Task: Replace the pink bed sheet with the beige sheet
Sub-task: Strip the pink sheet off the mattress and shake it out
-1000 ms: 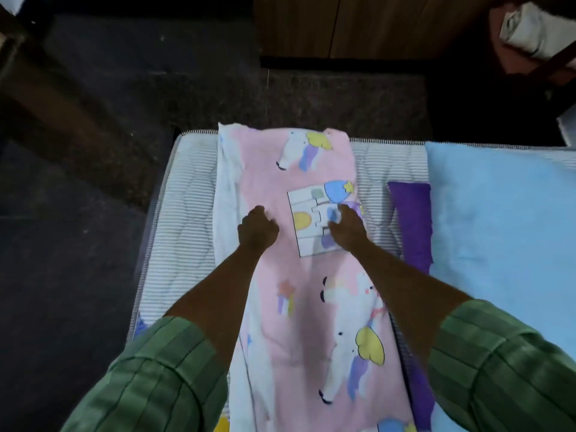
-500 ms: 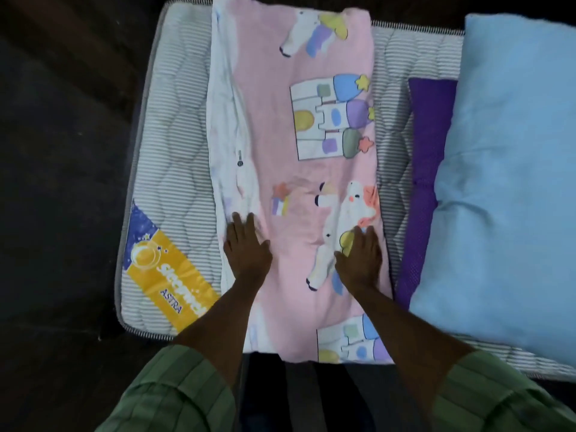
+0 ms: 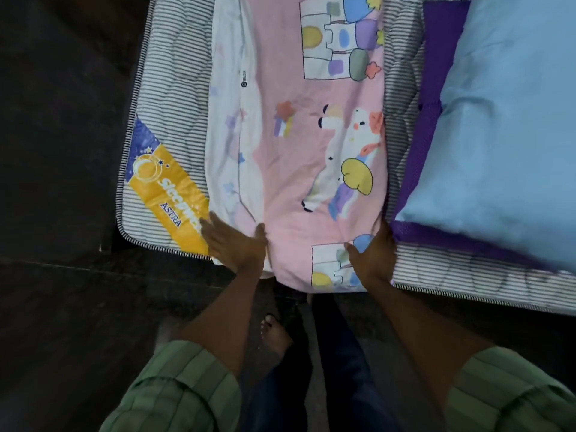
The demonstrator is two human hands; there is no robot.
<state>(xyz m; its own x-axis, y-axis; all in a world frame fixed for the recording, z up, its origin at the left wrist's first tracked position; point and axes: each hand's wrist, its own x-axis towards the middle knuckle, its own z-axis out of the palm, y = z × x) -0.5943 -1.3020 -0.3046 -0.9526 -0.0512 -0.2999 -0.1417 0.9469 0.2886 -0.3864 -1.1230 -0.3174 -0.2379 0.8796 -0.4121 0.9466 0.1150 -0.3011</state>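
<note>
The pink sheet (image 3: 296, 120), printed with castles and unicorns, lies folded into a long strip across the bare striped mattress (image 3: 174, 73), its white underside showing along the left edge. My left hand (image 3: 233, 244) rests flat on the strip's near left corner, fingers straight and spread. At the near right edge, my right hand (image 3: 374, 260) has its thumb on top of the sheet and its fingers tucked at the edge. No beige sheet is in view.
A light blue pillow (image 3: 505, 120) lies on a purple cloth (image 3: 436, 57) on the mattress, right of the strip. A yellow and blue brand label (image 3: 165, 188) marks the mattress's near left corner. My bare foot (image 3: 274, 335) stands on the dark floor below the mattress edge.
Both hands have slid down the pink strip from its middle to its near end. The camera has tilted down, so the far end of the mattress has left the view.
</note>
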